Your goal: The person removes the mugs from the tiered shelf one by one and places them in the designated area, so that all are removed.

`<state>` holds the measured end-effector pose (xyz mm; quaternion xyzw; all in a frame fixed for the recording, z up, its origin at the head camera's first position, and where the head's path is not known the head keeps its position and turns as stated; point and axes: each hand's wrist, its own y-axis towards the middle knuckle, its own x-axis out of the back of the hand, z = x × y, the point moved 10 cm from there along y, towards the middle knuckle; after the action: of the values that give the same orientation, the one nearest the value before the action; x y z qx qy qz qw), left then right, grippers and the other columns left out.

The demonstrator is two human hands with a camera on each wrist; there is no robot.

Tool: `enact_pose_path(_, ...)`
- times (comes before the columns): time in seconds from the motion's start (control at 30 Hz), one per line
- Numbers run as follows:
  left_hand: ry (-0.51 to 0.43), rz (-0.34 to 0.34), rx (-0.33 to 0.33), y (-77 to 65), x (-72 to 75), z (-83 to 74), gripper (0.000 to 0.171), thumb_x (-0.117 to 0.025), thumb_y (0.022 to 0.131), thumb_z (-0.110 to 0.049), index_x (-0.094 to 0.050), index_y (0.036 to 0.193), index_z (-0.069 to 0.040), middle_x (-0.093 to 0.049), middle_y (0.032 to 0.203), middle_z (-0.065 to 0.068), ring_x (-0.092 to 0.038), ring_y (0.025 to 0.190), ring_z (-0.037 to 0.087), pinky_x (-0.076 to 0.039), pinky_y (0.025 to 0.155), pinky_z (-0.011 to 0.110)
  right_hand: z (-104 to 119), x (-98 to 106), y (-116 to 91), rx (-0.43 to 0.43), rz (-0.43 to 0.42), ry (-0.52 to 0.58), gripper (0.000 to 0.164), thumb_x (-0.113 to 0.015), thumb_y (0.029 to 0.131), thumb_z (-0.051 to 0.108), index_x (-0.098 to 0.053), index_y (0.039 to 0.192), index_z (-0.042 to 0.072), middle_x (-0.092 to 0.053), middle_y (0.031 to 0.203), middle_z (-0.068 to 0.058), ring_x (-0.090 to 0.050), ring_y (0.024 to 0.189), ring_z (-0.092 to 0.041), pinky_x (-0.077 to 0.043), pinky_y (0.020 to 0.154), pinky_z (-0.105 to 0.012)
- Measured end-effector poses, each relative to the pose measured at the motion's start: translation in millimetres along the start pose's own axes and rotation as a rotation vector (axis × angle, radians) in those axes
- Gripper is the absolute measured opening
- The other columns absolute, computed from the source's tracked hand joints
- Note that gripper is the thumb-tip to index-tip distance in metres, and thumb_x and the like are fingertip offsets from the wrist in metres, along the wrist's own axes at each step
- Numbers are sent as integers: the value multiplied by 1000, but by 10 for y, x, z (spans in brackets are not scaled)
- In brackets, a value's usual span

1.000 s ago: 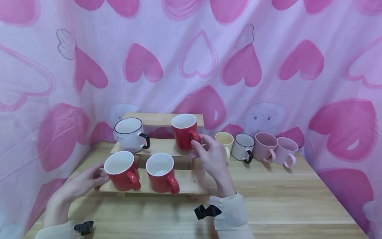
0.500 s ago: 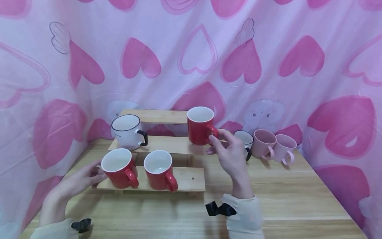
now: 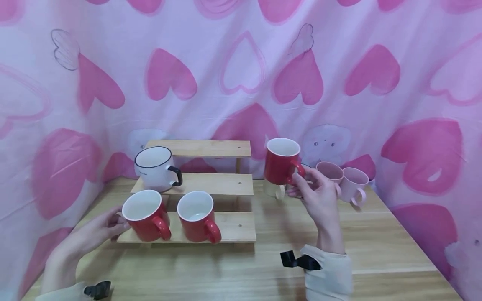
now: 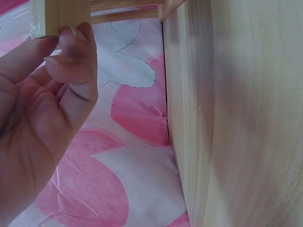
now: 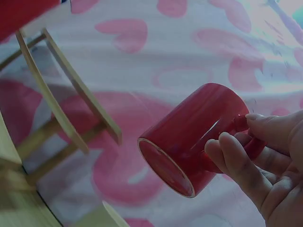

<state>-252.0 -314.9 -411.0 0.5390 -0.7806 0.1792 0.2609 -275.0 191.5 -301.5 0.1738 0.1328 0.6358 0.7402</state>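
My right hand pinches the handle of a red mug with a white inside, holding it up to the right of the three-step wooden shelf. In the right wrist view the mug's base shows, clear of any surface. My left hand is at the left end of the shelf's lowest board; the left wrist view shows thumb and fingers gripping that board's end. Two red mugs stand on this lowest step, handles toward the front right. A white mug with black rim and handle stands on the middle step.
On the table, right of the shelf, a cream mug is partly hidden below the raised mug. A pink mug and a paler pink mug stand farther right. A heart-printed cloth hangs behind.
My right hand has lifted the red mug off the middle step and carried it right, past the shelf's end and over the cream mug. The left hand stays at the shelf.
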Motion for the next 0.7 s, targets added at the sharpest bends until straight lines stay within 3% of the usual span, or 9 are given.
enact_pose_path(0.43,-9,1,52,39,-28,28,35,-60,98,-17,-44,123,2,-62,91,9,-58,66,18,-46,61,30,-323,777,-87,-54,-133,-14,29,-68,91,3,-59,114,-13,-67,87,-16,-70,64,-22,-56,62,-31)
enact_pose_path(0.7,-16,0,32,-6,-14,-13,37,-60,98,-14,-43,125,4,-62,91,9,-58,66,18,-46,60,30,-565,1257,-188,-116,-163,36,28,-66,92,3,-58,115,-11,-69,88,-10,-70,66,-18,-55,63,-28)
